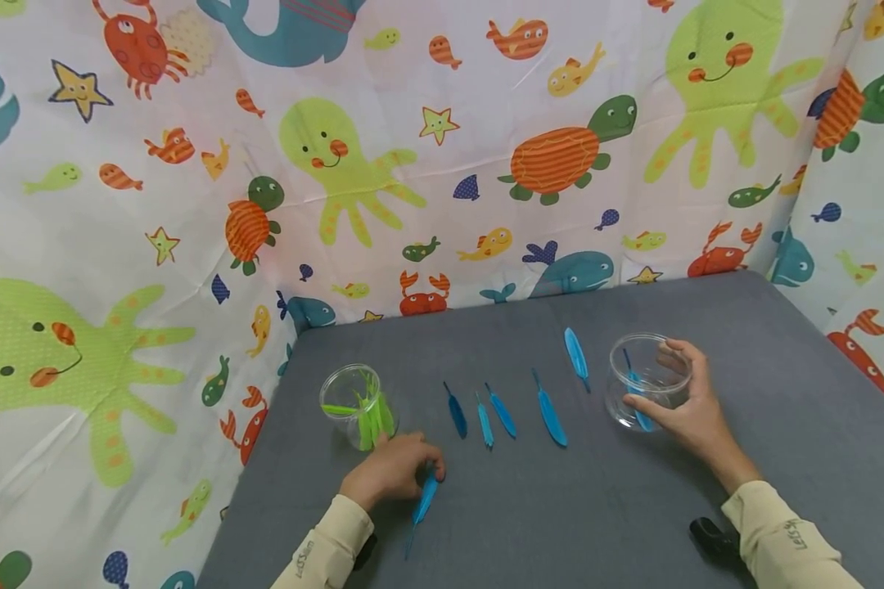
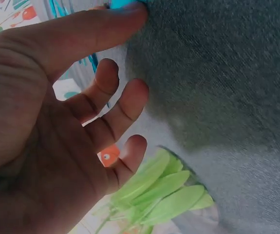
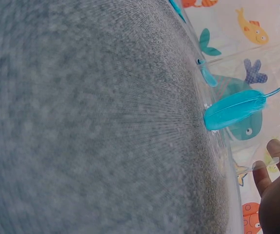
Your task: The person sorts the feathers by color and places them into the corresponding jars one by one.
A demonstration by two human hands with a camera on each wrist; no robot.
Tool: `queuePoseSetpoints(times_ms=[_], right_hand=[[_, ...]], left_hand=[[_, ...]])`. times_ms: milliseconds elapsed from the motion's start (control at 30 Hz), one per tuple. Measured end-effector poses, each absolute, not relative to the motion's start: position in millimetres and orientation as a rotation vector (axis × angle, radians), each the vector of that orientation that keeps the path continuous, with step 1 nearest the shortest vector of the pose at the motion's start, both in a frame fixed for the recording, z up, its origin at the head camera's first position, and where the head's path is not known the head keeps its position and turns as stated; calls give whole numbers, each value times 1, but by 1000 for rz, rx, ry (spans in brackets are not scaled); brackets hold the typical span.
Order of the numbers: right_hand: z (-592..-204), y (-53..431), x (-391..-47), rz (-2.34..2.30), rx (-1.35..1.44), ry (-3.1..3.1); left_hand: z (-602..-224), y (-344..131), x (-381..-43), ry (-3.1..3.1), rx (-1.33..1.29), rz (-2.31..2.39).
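My left hand (image 1: pixel 396 468) pinches a blue feather (image 1: pixel 426 496) between thumb and forefinger, its thin quill pointing toward me over the grey table. In the left wrist view only a bit of blue shows at the thumb tip; the other fingers are loosely bent. Just beyond this hand stands a clear jar (image 1: pixel 327 419) with several green feathers (image 1: pixel 372 421) in it. On the right, my right hand (image 1: pixel 688 413) grips a second clear jar (image 1: pixel 615 393) around its side. One blue feather (image 3: pixel 234 110) leans inside that jar, quill up.
Between the jars, several blue feathers lie apart on the grey table (image 1: pixel 560 507), among them a dark one (image 1: pixel 457 415) and a broad one (image 1: pixel 551 419). A curtain (image 1: pixel 457 82) printed with sea animals hangs behind the table and along both sides.
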State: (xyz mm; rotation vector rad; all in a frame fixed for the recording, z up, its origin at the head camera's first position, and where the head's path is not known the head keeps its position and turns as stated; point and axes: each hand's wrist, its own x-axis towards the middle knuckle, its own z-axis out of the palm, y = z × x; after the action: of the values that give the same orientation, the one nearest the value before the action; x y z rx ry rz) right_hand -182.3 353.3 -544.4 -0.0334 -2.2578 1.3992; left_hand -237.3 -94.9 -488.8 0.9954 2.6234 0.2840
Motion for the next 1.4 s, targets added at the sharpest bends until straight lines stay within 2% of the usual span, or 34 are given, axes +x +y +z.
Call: queuePoseSetpoints(times_ms=[533, 1400], right_hand=[[-545, 351, -182, 1402, -37, -2259], [-544, 353, -182, 1425, -30, -2259]], left_hand=[[-497, -91, -235, 2646, 1028, 267], [-486, -87, -227, 2642, 1118, 15]])
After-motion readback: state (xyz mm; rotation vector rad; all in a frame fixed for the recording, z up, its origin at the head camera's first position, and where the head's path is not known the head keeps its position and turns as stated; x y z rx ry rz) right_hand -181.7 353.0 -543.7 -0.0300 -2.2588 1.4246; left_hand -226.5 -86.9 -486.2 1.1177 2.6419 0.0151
